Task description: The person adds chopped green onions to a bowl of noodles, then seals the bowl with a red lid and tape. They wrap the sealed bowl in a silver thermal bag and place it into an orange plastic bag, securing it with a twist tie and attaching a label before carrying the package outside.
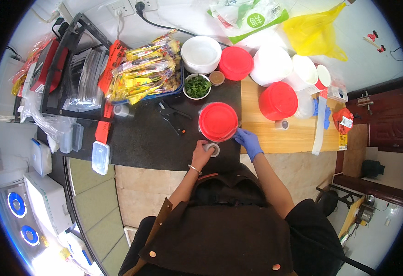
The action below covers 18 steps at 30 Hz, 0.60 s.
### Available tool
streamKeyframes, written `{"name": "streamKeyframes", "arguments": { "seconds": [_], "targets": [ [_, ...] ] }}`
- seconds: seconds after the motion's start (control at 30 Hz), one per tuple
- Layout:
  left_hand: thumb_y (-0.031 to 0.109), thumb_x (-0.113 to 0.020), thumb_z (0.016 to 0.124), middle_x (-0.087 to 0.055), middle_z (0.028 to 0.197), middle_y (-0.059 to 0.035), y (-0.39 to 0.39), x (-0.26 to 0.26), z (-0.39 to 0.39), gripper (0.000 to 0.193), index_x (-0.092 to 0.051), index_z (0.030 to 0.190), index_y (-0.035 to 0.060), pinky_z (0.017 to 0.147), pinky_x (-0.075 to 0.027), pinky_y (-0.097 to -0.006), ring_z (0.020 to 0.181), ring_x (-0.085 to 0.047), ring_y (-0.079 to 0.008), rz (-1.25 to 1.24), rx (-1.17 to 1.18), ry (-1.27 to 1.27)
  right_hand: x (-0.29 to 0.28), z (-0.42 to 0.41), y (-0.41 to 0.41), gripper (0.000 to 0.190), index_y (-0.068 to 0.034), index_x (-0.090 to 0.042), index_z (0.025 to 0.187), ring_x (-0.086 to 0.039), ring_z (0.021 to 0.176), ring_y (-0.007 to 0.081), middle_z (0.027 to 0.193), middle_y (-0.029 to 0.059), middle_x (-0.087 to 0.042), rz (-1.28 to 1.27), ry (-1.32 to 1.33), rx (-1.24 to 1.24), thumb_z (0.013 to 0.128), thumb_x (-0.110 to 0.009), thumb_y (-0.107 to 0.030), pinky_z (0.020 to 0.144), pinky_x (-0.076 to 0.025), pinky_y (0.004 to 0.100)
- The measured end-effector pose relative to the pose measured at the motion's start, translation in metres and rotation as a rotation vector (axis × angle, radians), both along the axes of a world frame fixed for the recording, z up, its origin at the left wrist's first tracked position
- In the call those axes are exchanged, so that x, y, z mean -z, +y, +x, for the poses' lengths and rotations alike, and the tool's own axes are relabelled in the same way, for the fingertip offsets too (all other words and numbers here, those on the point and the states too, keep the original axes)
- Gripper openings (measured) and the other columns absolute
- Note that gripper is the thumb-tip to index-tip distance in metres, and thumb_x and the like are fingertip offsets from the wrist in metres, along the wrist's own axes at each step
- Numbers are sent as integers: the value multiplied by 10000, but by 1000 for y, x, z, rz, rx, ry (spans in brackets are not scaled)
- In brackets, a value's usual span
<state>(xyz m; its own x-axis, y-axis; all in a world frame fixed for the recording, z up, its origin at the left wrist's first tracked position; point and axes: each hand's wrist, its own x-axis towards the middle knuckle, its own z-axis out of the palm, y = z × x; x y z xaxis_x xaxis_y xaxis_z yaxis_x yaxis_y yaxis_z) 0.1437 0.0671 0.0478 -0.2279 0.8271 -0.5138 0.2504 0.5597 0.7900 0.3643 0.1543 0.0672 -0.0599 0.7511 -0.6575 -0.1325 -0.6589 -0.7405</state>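
Observation:
A round tub with a red lid stands on the black countertop in front of me, and clear film seems to cling around it. My bare left hand grips a roll of clear wrap just below the tub, with the core's open end facing me. My right hand, in a blue-purple glove, touches the tub's lower right side with bent fingers; whether it pinches the film there is hard to tell. Left of the tub lies a black hand tool with plier-like handles.
Behind the tub are a bowl of chopped green herbs, a small brown-topped cup and stacked white bowls. A blue basket holds packaged utensils. More red-lidded tubs and a small roll stand on the wooden board.

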Motion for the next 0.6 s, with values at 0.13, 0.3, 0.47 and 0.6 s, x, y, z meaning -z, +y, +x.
{"name": "streamKeyframes", "arguments": {
  "seconds": [0.13,0.3,0.47,0.6],
  "targets": [
    [346,-732,732,-647,1063,-202,-1,0,2,531,-539,1134,58,885,-488,-419,1009,-629,-363,26,21,43,-1,-14,13,282,17,-652,1093,-645,851,138,991,73,-667,35,-31,21,909,-642,-196,780,-520,245],
    [313,-698,768,-658,1015,-179,0,-8,-5,440,-567,1114,74,798,-524,-404,918,-662,-328,8,52,90,1,-20,24,298,-26,-641,1176,-638,854,135,1015,61,-662,128,-27,5,900,-630,-137,764,-526,257],
    [184,-570,859,-638,985,-70,14,-18,-50,267,-609,1099,75,593,-572,-351,815,-660,-193,-91,-141,-141,4,1,42,398,-31,-569,1301,-615,937,118,1076,68,-659,210,-31,-211,911,-596,-107,807,-519,281],
    [135,-545,825,-678,910,-109,40,-18,-74,260,-631,1060,62,568,-564,-339,805,-680,-189,-20,31,73,-1,20,67,400,-46,-577,1295,-620,875,128,1018,91,-674,446,-223,-606,901,-566,-109,759,-511,266]
  ]
}}
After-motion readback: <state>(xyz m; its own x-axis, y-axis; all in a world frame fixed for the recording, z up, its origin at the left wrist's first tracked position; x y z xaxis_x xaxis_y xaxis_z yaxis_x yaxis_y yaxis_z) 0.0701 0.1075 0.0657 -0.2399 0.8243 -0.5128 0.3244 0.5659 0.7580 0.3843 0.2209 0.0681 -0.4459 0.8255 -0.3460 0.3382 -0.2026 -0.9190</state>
